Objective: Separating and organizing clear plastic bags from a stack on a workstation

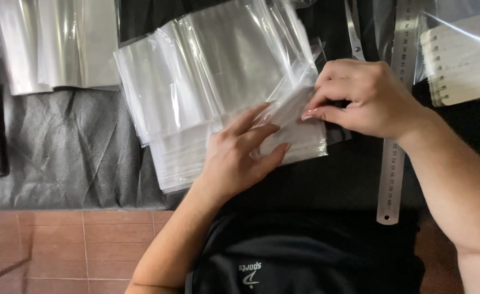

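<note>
My left hand (239,153) rests on a small clear plastic bag (300,136) with something white inside, fingers pinching its left edge. My right hand (362,98) pinches the same bag's upper flap between thumb and fingers. The bag lies at the near right corner of a fanned stack of clear plastic bags (196,81) spread over a dark grey cloth (71,147).
A steel ruler (391,163) lies lengthwise to the right, under my right wrist. A spiral notepad in clear wrap (463,60) sits at the far right. Another pile of clear bags (55,43) is at the top left. Metal tweezers (354,32) lie near the ruler. Brown floor tiles (60,245) show below.
</note>
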